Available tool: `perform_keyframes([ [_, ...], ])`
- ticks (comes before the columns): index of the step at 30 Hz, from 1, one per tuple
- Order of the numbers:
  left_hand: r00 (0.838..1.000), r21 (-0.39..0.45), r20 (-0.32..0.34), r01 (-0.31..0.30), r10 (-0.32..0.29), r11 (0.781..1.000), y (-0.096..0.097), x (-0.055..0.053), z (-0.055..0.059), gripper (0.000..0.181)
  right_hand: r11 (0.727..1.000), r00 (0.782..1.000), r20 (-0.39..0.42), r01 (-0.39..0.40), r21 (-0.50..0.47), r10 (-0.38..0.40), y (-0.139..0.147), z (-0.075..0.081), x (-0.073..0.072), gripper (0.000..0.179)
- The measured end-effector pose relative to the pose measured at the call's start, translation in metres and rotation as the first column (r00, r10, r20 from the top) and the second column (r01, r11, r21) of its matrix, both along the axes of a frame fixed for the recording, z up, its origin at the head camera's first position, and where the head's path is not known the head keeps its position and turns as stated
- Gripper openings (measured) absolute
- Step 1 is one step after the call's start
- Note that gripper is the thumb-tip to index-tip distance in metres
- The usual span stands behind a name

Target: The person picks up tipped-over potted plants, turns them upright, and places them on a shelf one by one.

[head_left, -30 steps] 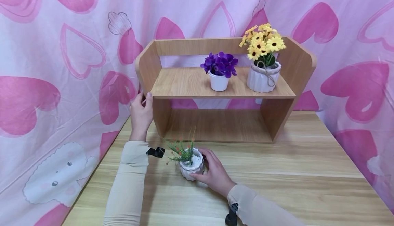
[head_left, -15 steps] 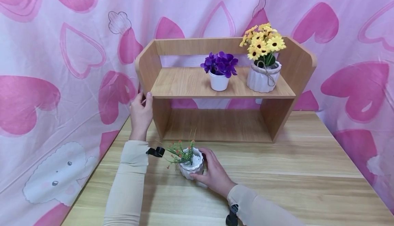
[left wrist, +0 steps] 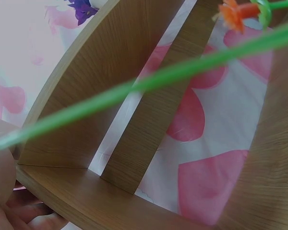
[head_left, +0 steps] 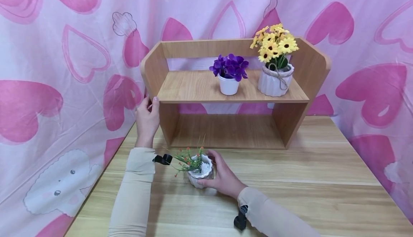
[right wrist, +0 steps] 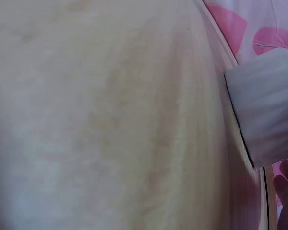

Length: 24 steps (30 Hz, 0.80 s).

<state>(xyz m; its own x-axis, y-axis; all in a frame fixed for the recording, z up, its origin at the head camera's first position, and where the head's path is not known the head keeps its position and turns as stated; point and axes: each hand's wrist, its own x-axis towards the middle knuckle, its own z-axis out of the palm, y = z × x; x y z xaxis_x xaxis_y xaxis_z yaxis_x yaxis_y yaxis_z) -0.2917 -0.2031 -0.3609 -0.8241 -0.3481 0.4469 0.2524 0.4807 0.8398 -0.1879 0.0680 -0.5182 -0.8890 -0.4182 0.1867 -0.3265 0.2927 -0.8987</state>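
Note:
My left hand (head_left: 147, 122) grips the left side panel of a two-tier wooden desk shelf (head_left: 187, 86), thumb at its front edge. In the left wrist view, fingers (left wrist: 31, 213) curl on the outer side of the wood. With my right hand (head_left: 226, 179) I hold a white fluted flowerpot (head_left: 195, 181) from its right side, in front of the shelf. Green stems with small orange flowers (head_left: 193, 163) lean left out of this pot. The right wrist view shows the pot (right wrist: 264, 105) at its right edge, its base close to the table.
On the upper tier stand a white pot of purple flowers (head_left: 229, 74) and a larger white pot of yellow flowers (head_left: 275, 72) with twine round it. A pink heart-print curtain (head_left: 84, 86) surrounds the wooden table (head_left: 306, 194) at the back and sides.
The orange-flowered stems have swayed slightly upward. My right wrist has shifted a little while holding the pot. The left hand stays on the shelf.

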Motion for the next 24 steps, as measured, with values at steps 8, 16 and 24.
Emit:
perform_keyframes([
  [8, 1.0, 0.008, 0.009, -0.003, 0.003, 1.0, 0.0, -0.001, 0.0, 0.054, 1.0, 0.997, 0.083, -0.002, 0.009, 0.001, -0.007, -0.001, -0.003, 0.111],
  [16, 1.0, 0.012, 0.004, -0.001, 0.001, 1.0, 0.001, -0.003, -0.002, 0.053, 0.999, 0.994, 0.102, 0.03, -0.021, -0.028, -0.011, -0.003, -0.002, 0.1],
  [24, 0.999, 0.019, 0.038, -0.005, 0.004, 1.0, -0.001, -0.003, -0.002, 0.057, 0.997, 0.994, 0.1, 0.058, -0.041, -0.053, -0.015, -0.004, -0.002, 0.097],
])
